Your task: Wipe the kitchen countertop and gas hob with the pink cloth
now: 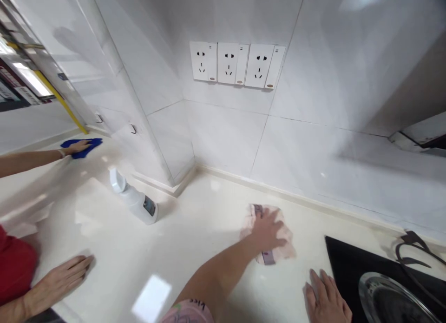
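Note:
My left hand [267, 231] lies palm down on a pale pink patterned cloth [284, 252], its fingers spread. The cloth is spread on the cream countertop [195, 239], close to the tiled wall, and looks blurred. Resting on the counter at the lower right is my right hand [327, 299], empty, fingers extended, beside the black stove top [343, 260]. To the left of the cloth stands a white spray bottle [137, 200] with a dark label, out of touch of either hand.
At the left, a co-worker's hand [78, 147] presses a blue cloth [92, 148]; their other hand [62, 276] rests on the counter. A wall corner [170, 179] juts out behind the bottle. Sockets [230, 65] sit on the wall. A black cable [400, 253] crosses the stove.

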Demonstrator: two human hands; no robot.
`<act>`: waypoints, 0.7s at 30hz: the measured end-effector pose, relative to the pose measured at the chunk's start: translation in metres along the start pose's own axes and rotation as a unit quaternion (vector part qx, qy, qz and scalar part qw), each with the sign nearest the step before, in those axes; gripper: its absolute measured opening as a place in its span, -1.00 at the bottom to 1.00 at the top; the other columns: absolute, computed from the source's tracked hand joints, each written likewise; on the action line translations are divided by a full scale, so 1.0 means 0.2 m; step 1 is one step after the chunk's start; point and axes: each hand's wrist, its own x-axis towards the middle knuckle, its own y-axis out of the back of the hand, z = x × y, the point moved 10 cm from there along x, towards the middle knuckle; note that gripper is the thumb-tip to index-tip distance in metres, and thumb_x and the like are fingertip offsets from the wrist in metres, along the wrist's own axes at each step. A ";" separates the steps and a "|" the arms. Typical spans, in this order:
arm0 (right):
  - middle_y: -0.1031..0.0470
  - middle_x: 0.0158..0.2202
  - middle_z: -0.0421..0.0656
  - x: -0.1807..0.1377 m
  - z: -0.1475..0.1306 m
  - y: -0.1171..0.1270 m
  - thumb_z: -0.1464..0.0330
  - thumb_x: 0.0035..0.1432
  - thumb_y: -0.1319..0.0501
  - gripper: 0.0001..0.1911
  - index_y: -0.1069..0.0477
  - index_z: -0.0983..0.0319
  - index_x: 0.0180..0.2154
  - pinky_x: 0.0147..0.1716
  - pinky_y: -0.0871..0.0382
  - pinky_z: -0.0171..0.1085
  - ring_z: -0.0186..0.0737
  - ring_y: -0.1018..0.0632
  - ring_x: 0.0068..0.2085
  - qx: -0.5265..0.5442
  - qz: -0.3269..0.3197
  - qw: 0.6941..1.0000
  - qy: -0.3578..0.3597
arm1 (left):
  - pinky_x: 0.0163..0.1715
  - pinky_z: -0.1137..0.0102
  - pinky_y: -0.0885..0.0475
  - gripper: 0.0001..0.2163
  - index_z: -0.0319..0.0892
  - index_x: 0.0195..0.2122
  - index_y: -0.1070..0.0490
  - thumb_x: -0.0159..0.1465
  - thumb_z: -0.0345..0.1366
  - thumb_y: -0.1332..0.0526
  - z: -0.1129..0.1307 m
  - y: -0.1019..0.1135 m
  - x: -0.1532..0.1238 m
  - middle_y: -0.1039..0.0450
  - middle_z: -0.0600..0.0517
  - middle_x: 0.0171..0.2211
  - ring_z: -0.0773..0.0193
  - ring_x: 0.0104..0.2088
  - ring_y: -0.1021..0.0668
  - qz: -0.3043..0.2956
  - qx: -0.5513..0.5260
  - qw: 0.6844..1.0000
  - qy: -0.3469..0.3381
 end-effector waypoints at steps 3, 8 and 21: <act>-0.35 0.39 -0.08 0.00 -0.01 0.01 -0.05 0.36 0.05 -0.36 -0.39 0.03 0.30 0.16 -0.37 0.19 0.16 -0.36 0.38 0.008 -0.006 1.000 -0.011 | 0.37 -0.14 -0.06 -0.38 0.15 0.35 -0.33 0.32 0.25 -0.14 -0.45 0.23 -0.04 0.04 0.06 0.56 -0.25 0.47 -0.08 0.028 0.023 0.993 0.112; -0.34 0.39 -0.03 0.00 -0.05 0.04 -0.04 0.39 0.08 -0.36 -0.38 0.09 0.30 0.22 -0.29 0.26 0.19 -0.33 0.40 0.005 -0.015 1.000 -0.009 | 0.37 -0.23 -0.02 -0.40 0.11 0.36 -0.33 0.35 0.19 -0.11 -1.13 0.49 -0.33 0.09 0.01 0.57 -0.34 0.48 -0.04 0.048 0.061 0.957 0.278; -0.34 0.38 0.02 0.00 -0.08 0.04 -0.01 0.37 0.08 -0.36 -0.36 0.08 0.31 0.21 -0.28 0.24 0.21 -0.31 0.40 0.005 -0.014 1.000 -0.011 | 0.27 -0.27 -0.16 -0.39 0.05 0.35 -0.34 0.39 0.18 0.02 -1.28 0.56 -0.48 0.01 -0.12 0.54 -0.42 0.43 -0.11 0.082 0.085 0.901 0.418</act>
